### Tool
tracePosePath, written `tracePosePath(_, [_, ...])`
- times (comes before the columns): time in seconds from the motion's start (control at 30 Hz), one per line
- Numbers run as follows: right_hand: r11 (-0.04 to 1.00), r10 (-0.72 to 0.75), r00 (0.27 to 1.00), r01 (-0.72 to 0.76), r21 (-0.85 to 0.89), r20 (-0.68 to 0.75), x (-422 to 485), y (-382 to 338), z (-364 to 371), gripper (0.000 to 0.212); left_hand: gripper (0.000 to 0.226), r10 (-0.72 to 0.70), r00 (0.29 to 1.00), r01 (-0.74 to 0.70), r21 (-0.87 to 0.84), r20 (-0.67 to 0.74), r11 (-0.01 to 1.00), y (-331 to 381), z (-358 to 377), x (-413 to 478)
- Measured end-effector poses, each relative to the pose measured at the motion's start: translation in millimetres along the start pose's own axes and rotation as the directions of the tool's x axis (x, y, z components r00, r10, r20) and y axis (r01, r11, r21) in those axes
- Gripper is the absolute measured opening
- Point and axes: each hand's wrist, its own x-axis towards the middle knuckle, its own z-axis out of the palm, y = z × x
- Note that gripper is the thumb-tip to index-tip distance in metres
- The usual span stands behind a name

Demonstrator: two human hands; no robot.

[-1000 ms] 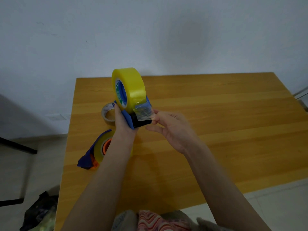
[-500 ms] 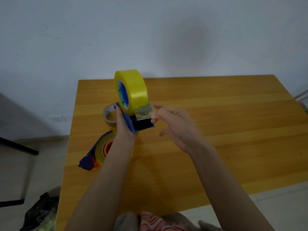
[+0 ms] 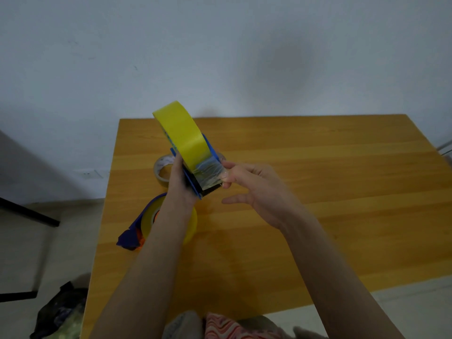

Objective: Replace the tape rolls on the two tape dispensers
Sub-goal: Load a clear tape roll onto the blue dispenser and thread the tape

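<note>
My left hand point(image 3: 179, 184) grips a blue tape dispenser point(image 3: 195, 184) held above the wooden table point(image 3: 318, 192). A full yellow tape roll point(image 3: 182, 134) sits in that dispenser. A clear strip of tape point(image 3: 210, 173) runs from the roll down over the dispenser's front. My right hand point(image 3: 254, 184) pinches the strip's free end with thumb and forefinger, the other fingers spread. A second blue dispenser point(image 3: 133, 232) with a yellow roll point(image 3: 149, 220) lies on the table under my left forearm. A nearly used-up roll point(image 3: 162, 167) lies flat behind my left hand.
The table's left edge is close to the second dispenser. A white wall stands right behind the table. Dark bags point(image 3: 58, 314) lie on the floor at the lower left. A black bar point(image 3: 27, 212) crosses the floor on the left.
The dispenser has turned so the roll's yellow face points at me instead of its blue label. My right hand has drawn the tape strip down over the dispenser's front.
</note>
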Motion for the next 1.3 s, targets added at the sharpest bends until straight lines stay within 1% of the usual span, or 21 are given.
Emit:
tracePosePath(0.07, [0.999, -0.006, 1.0, 0.005, -0.053, -0.015, -1.2, -1.2, 2.2, 0.035, 0.05, 0.007, 0.999, -0.006, 0.023, -0.04, 1.0, -0.3, -0.1, 1.3])
tracePosePath(0.17, [0.986, -0.024, 0.991, 0.002, -0.165, -0.131, -2.1, -1.6, 5.9, 0.029, 0.041, 0.019, 0.998, -0.019, 0.0, -0.067, 1.0, -4.5, -1.4, 4.9])
tracePosePath(0.2, [0.986, -0.019, 0.988, -0.007, -0.167, -0.153, -2.3, -2.2, 7.3, 0.027, 0.038, 0.023, 0.996, -0.023, 0.001, -0.086, 1.0, -6.0, -2.1, 5.7])
tracePosePath(0.27, [0.995, 0.025, 0.988, -0.039, -0.09, -0.154, -2.3, -5.4, 8.8, 0.024, 0.035, 0.03, 0.994, -0.029, 0.006, -0.102, 1.0, -9.9, -5.0, 7.1])
tracePosePath(0.37, [0.991, 0.097, 0.987, -0.084, 0.105, -0.129, -1.0, -14.1, 7.6, 0.027, 0.039, 0.002, 0.993, 0.001, 0.027, -0.114, 1.0, -16.9, -9.8, 10.9])
tracePosePath(0.4, [0.984, 0.105, 0.988, -0.086, 0.157, -0.114, -0.8, -17.5, 7.3, 0.027, 0.044, -0.01, 0.992, 0.015, 0.032, -0.127, 0.999, -19.8, -10.1, 10.8])
tracePosePath(0.47, [0.976, 0.097, 0.991, -0.076, 0.203, -0.095, 0.0, -23.6, 7.1, 0.026, 0.062, -0.038, 0.989, 0.04, 0.014, -0.145, 0.999, -28.4, -11.4, 11.1])
tracePosePath(0.5, [0.975, 0.091, 0.992, -0.07, 0.212, -0.092, 0.2, -26.6, 7.1, 0.024, 0.066, -0.057, 0.988, 0.057, 0.001, -0.144, 0.998, -31.8, -11.9, 10.3])
tracePosePath(0.53, [0.974, 0.089, 0.992, -0.067, 0.218, -0.093, 1.0, -28.5, 6.8, 0.019, 0.065, -0.069, 0.989, 0.069, 0.0, -0.134, 0.998, -34.5, -11.9, 8.4])
tracePosePath(0.6, [0.968, 0.099, 0.99, -0.073, 0.241, -0.101, 2.8, -31.9, 6.0, 0.008, 0.052, -0.073, 0.985, 0.078, 0.025, -0.157, 0.997, -37.2, -13.7, 7.1])
tracePosePath(0.63, [0.965, 0.106, 0.989, -0.077, 0.251, -0.103, 3.4, -32.9, 5.6, 0.007, 0.048, -0.079, 0.983, 0.087, 0.037, -0.165, 0.996, -36.7, -14.8, 6.0])
tracePosePath(0.77, [0.964, 0.105, 0.988, -0.075, 0.254, -0.109, 6.7, -36.4, 8.0, 0.01, 0.045, -0.092, 0.982, 0.102, 0.052, -0.167, 0.993, -36.3, -15.5, 5.0])
tracePosePath(1.0, [0.965, 0.089, 0.99, -0.058, 0.254, -0.111, 13.8, -46.3, 15.1, 0.012, 0.048, -0.127, 0.975, 0.135, 0.033, -0.185, 0.99, -42.6, -23.6, 2.9])
tracePosePath(1.13, [0.958, 0.062, 0.99, -0.024, 0.287, -0.123, 14.3, -59.0, 16.4, 0.016, 0.038, -0.112, 0.976, 0.125, 0.063, -0.185, 0.99, -42.3, -29.4, -1.2])
tracePosePath(1.23, [0.964, 0.056, 0.993, -0.026, 0.263, -0.107, 13.5, -64.8, 17.5, 0.014, 0.037, -0.124, 0.974, 0.143, 0.087, -0.189, 0.986, -45.6, -31.2, -7.3])
tracePosePath(1.3, [0.972, 0.055, 0.993, -0.028, 0.232, -0.109, 13.2, -62.6, 18.2, 0.014, 0.038, -0.135, 0.973, 0.147, 0.05, -0.187, 0.988, -42.9, -27.7, -6.8])
